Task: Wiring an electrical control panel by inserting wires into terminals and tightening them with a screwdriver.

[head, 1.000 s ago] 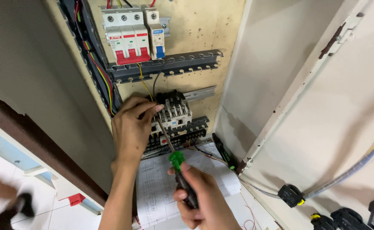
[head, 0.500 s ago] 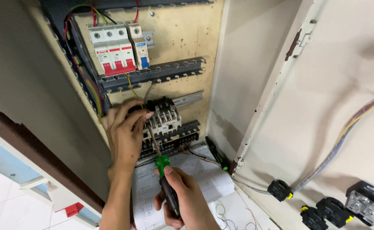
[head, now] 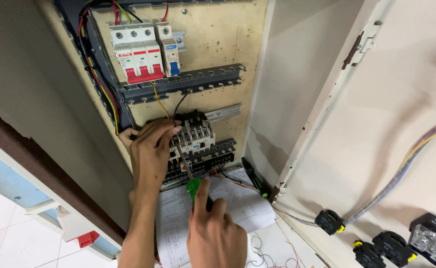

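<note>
- Since the earlier frame, your right hand (head: 217, 238) has climbed nearer the contactor (head: 194, 135).
- Open cabinet, beige backplate (head: 218, 44); wiring diagram (head: 238, 203) below.
- Green-handled screwdriver (head: 195, 189): right fingers wrapped round it, tip at contactor.
- Left hand (head: 149, 154): fingers pinching the contactor's side.

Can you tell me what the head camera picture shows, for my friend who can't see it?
A person's right hand drives a green-handled screwdriver into a contactor in an open electrical cabinet, while the left hand steadies it. White breakers sit above, and a wiring diagram lies below.
</note>
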